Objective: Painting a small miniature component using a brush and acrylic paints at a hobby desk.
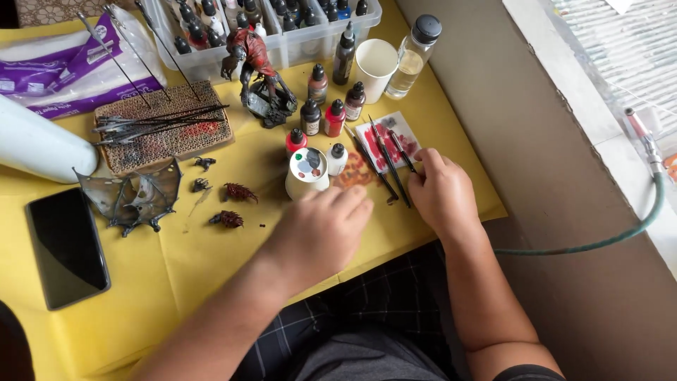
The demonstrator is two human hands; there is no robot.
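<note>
While the left hand (pixel 326 227) lies palm down and loosely open on the yellow table cover (pixel 211 261), holding nothing, its fingertips touch the base of a white paint-smeared cup (pixel 307 172). Just right of it, the right hand (pixel 438 192) curls over the ends of thin dark brushes (pixel 386 164); whether it grips one cannot be told. The brushes slant away across a white palette card (pixel 389 138) smeared red. Beyond the cup stand small paint bottles (pixel 333 117), and farther off, a red winged figure (pixel 255 70) before a clear bin (pixel 296 42).
</note>
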